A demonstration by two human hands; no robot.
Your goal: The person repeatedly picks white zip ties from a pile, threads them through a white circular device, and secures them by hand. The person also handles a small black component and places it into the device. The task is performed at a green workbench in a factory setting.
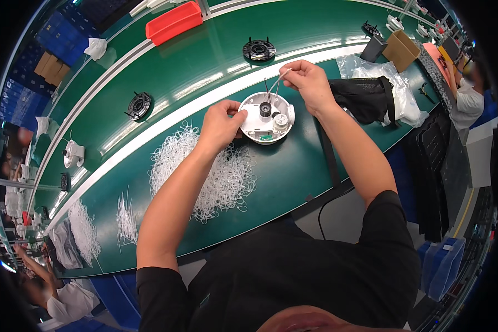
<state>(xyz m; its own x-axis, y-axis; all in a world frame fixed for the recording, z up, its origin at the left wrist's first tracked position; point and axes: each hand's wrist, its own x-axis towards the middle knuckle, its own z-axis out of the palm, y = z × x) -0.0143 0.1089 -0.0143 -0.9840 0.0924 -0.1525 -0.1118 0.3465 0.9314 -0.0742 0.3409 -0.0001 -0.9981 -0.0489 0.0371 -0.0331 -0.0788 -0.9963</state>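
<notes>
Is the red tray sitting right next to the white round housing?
No, the red tray lies far up the green belt, well apart from the white round housing.

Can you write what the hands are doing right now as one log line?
left hand: steadies round white housing at rim | right hand: pinches thin white tie above housing | beside: pile of white ties on green bench

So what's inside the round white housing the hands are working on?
Inside the round white housing sit a black cylindrical part, a whitish round part and a small green piece. The left hand covers its left rim; the right hand holds thin white wires above it.
</notes>
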